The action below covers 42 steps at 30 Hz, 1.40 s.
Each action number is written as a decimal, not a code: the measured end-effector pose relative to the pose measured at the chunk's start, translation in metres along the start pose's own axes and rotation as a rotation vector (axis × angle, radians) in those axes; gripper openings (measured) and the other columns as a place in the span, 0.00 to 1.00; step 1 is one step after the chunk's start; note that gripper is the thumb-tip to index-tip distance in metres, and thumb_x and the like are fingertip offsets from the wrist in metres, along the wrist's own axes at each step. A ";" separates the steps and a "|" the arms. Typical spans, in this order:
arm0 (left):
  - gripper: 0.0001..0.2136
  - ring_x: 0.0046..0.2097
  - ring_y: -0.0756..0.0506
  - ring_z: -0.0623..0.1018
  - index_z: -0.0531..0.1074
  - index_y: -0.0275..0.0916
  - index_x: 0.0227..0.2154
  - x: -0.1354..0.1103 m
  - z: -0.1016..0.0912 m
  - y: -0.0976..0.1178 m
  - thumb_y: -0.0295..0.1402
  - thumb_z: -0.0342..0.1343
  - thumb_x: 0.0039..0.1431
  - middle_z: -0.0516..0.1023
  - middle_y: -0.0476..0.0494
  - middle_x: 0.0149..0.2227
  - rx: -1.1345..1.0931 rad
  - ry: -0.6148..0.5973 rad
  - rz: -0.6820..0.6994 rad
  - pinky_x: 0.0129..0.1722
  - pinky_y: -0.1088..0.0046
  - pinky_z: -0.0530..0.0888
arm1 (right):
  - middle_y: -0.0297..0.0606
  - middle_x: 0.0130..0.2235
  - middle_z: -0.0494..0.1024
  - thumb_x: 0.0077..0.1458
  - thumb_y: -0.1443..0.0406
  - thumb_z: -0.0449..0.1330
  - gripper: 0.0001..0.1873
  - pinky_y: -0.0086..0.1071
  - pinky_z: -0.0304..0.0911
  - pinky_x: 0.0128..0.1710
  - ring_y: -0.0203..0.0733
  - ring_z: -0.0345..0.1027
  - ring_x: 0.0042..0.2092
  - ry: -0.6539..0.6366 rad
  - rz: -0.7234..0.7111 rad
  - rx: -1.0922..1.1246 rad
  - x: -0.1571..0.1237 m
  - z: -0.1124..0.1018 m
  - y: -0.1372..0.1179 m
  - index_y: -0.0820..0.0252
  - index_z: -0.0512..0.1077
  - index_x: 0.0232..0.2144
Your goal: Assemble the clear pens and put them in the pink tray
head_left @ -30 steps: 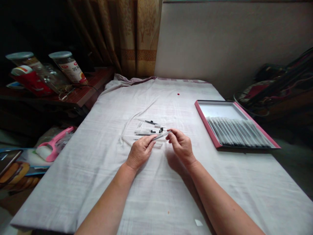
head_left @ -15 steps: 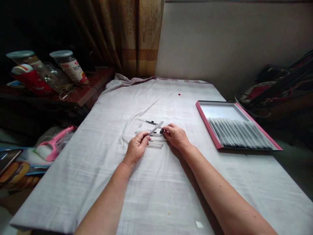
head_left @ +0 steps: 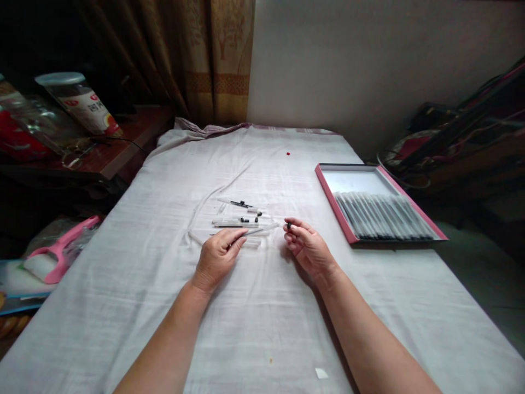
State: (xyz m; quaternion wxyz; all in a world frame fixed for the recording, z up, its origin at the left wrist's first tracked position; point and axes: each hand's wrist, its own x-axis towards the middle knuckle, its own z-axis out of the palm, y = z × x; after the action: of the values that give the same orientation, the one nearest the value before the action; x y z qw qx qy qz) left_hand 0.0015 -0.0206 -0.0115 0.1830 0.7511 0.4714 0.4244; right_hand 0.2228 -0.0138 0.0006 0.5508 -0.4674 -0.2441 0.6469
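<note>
Between the fingers of my left hand (head_left: 219, 256) is a clear pen barrel (head_left: 262, 228), its far end pointing right toward my other hand. My right hand (head_left: 309, 246) pinches a small black pen plug (head_left: 289, 225) between thumb and fingertips, a short gap from the barrel's end. Behind and under the barrel lie loose pen parts: a dark refill (head_left: 241, 204), clear tubes (head_left: 252, 242) and several small black pieces (head_left: 245, 220) on the white cloth (head_left: 254, 317).
To the right, an open pink-edged box (head_left: 348, 221) holds a row of pens (head_left: 383, 216). A tiny red piece (head_left: 288, 154) lies farther back, a white scrap (head_left: 321, 373) near the front. On the left are a pink-handled object (head_left: 61, 249) and a lidded jar (head_left: 82, 104).
My right hand has lifted off the cloth with a small black plug. The barrel in my left hand has swung lower, toward level, pointing at it. The whole view has shifted slightly.
</note>
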 end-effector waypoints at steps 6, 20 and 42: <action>0.10 0.41 0.45 0.81 0.78 0.41 0.42 0.000 0.002 0.002 0.32 0.54 0.61 0.82 0.43 0.40 0.002 -0.034 0.010 0.43 0.70 0.77 | 0.30 0.26 0.72 0.35 0.66 0.67 0.15 0.22 0.48 0.17 0.28 0.56 0.21 -0.042 -0.009 -0.002 -0.001 -0.002 0.000 0.58 0.73 0.31; 0.09 0.40 0.46 0.81 0.78 0.41 0.42 -0.001 0.004 -0.002 0.32 0.54 0.62 0.82 0.44 0.38 0.022 -0.079 0.026 0.42 0.71 0.77 | 0.25 0.19 0.63 0.42 0.58 0.65 0.12 0.23 0.44 0.17 0.27 0.50 0.19 -0.131 -0.107 -0.211 0.003 -0.005 0.005 0.58 0.72 0.30; 0.09 0.41 0.46 0.80 0.78 0.41 0.41 0.000 0.001 -0.001 0.31 0.54 0.62 0.82 0.44 0.38 0.050 -0.090 0.033 0.43 0.71 0.76 | 0.36 0.31 0.77 0.52 0.61 0.61 0.08 0.32 0.64 0.32 0.39 0.69 0.32 -0.087 -0.488 -0.677 0.005 -0.017 0.010 0.56 0.78 0.33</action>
State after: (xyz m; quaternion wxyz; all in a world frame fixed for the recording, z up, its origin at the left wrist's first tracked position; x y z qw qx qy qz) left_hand 0.0019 -0.0200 -0.0134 0.1781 0.7813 0.4607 0.3815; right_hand 0.2332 -0.0155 -0.0171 0.4924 -0.5228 -0.5694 0.3999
